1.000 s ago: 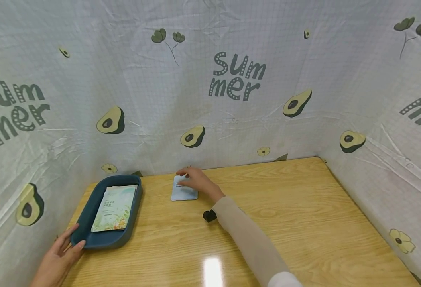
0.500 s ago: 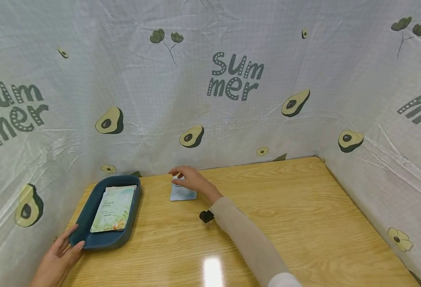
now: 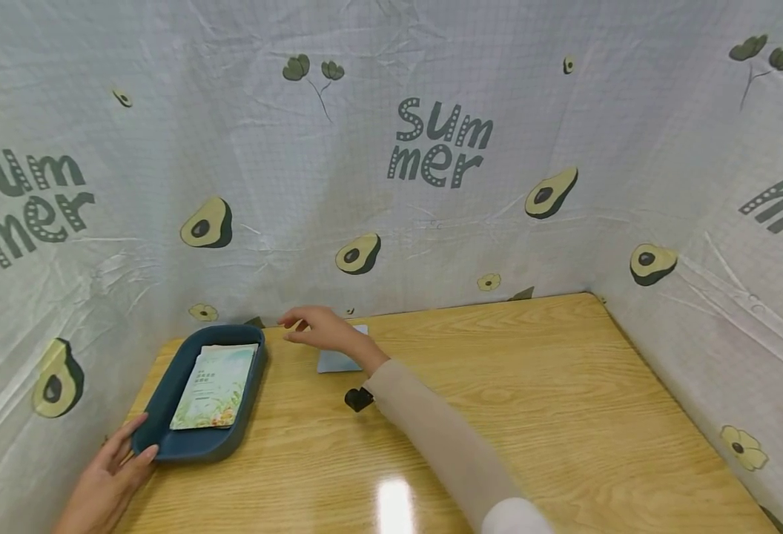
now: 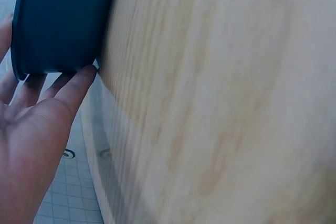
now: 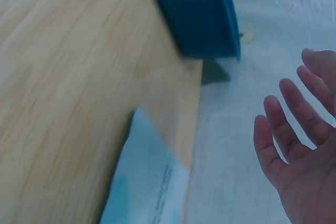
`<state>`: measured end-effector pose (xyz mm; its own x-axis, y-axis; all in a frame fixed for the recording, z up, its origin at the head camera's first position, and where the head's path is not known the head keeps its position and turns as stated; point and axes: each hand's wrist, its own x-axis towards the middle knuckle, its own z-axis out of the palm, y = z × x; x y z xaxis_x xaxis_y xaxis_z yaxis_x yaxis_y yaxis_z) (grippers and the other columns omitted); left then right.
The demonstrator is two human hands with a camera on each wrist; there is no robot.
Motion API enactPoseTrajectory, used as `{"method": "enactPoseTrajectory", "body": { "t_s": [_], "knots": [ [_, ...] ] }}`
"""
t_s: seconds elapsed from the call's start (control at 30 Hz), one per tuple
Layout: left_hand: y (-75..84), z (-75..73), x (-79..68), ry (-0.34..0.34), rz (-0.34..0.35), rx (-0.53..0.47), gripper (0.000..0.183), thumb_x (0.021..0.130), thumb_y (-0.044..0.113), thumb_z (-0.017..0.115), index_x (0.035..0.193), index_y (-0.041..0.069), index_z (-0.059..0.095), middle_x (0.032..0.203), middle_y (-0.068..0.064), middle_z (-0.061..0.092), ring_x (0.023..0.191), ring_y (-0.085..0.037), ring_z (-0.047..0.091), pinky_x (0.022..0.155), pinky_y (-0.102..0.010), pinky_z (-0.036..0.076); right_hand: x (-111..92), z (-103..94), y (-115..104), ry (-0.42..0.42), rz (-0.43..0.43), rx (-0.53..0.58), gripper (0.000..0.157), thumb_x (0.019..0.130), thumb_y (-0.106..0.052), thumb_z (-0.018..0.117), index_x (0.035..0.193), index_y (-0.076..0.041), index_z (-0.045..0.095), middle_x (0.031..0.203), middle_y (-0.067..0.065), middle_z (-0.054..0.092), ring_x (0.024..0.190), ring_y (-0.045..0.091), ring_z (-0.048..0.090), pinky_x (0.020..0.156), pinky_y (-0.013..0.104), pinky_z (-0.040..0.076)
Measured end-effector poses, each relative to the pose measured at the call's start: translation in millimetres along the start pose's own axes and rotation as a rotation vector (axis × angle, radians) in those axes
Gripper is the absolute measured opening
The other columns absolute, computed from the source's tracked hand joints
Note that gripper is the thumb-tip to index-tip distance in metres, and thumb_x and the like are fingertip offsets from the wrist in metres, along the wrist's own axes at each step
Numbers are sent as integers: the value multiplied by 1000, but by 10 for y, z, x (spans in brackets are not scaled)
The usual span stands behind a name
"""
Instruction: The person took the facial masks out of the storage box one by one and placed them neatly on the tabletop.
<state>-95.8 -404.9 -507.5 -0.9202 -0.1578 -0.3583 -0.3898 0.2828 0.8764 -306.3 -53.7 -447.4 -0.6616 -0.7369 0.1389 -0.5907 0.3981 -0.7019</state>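
Observation:
At the left of the table a dark blue tray [image 3: 251,404] holds a small stack of flat printed packets [image 3: 214,386], the top one pale green with flowers. My left hand [image 3: 107,475] grips the tray's near left corner; in the left wrist view its fingers [image 4: 79,87] lie against the outer wall. A light blue flat packet [image 3: 338,362] with printing lies near the table's back edge. Above its left part hovers my right hand [image 3: 321,328], loosely bent and holding nothing, pointing toward the tray. The right wrist view shows that palm, fingers spread, beside the light blue packet [image 5: 144,182].
The wooden table [image 3: 498,386] runs up to a white wall sheet [image 3: 431,230] printed with avocados at the back. Similar sheeting stands along both sides. A small black device [image 3: 359,400] sits at my right wrist.
My right hand has moved left across the light blue packet, toward the tray. The packet has stayed in place, and my left hand remains at the tray's corner.

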Motion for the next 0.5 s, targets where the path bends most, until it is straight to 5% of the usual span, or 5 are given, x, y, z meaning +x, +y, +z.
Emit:
{"method": "enactPoseTrajectory", "body": {
  "t_s": [0.07, 0.17, 0.5],
  "knots": [
    [-16, -11, 7, -17, 24, -22, 89, 103, 41, 58, 163, 33, -8, 159, -4, -37, 147, -28, -22, 106, -21, 41, 63, 18, -84, -16, -14, -12, 39, 104, -24, 61, 141, -13, 60, 137, 7, 63, 117, 12, 61, 89, 15, 49],
    [-33, -26, 23, -34, 50, -60, 89, 104, 35, 59, 164, 29, -7, 158, -5, -38, 148, -24, -18, 75, 0, 39, 170, 60, -197, -44, -29, -1, 39, 104, -24, 61, 141, -11, 60, 137, 6, 64, 118, 11, 61, 91, 13, 46],
    [-44, -33, 31, -48, 60, -132, 88, 104, 30, 60, 164, 30, -5, 157, -4, -38, 147, -21, -24, 77, 0, 40, 590, 261, -621, -136, 7, 14, 40, 104, -34, 60, 140, -17, 62, 132, -6, 66, 117, -1, 58, 90, 6, 41]
  ]
}}
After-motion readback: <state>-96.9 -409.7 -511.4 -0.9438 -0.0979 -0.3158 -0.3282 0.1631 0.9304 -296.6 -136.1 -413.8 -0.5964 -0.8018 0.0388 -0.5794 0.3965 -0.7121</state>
